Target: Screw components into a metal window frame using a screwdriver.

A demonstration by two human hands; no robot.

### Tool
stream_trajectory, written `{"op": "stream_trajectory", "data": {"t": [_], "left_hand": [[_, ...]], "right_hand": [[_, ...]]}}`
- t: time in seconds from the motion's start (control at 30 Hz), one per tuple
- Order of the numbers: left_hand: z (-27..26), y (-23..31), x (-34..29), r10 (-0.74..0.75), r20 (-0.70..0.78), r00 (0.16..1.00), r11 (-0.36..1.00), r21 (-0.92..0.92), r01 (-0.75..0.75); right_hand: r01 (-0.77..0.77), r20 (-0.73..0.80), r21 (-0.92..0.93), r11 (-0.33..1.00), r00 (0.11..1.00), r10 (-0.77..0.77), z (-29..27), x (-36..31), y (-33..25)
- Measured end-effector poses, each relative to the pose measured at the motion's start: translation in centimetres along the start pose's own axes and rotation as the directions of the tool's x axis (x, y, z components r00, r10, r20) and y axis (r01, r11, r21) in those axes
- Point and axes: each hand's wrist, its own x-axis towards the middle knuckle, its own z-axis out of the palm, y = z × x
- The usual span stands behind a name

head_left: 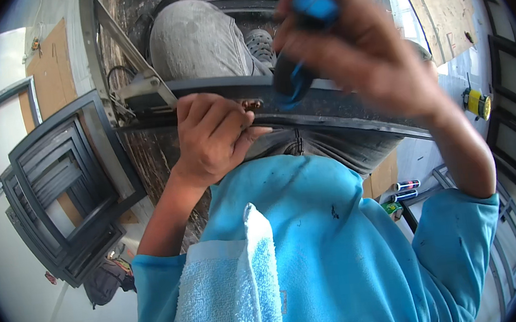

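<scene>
A dark grey metal frame (346,104) lies across in front of my body, with a hinged metal arm (136,55) rising at its left end. My left hand (209,134) is closed at the frame's near edge, thumb stretched to the right. Small copper-coloured pieces (252,104), perhaps screws, show by its curled index finger; the rest of its grip is hidden. Above the frame's right part, my right hand (362,51) is closed around a screwdriver (312,10) with a blue-and-black handle. Motion blurs both, and the thin shaft points away from me.
Several dark frames (64,179) lean stacked at the left, near a grey bag (105,281). A knee in grey trousers (196,39) is beyond the work. Cardboard (435,4) lies far right, with a yellow-and-black object (477,104) and tubes (405,196) nearer. A blue towel (220,289) hangs over my shirt.
</scene>
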Motion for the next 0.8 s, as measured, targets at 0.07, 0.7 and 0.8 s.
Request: {"op": "stream_trajectory", "data": {"t": [0.07, 0.7, 0.8], "left_hand": [[-0.5, 0.4, 0.0, -0.018, 0.004, 1.000, 1.000, -0.001, 0.018], [2.0, 2.9, -1.1, -0.112, -0.147, 0.983, 0.993, -0.048, 0.106], [2.2, 2.9, -1.2, -0.128, -0.166, 0.978, 0.991, -0.051, 0.121]], "right_hand": [[-0.028, -0.136, 0.113, 0.993, 0.990, 0.044, -1.7, -1.1, -0.2], [-0.114, 0.183, -0.708, 0.697, 0.924, 0.337, -1.2, -8.0, -10.2], [-0.060, 0.207, -0.753, 0.655, 0.924, 0.323, -0.8, -7.6, -10.7]]}}
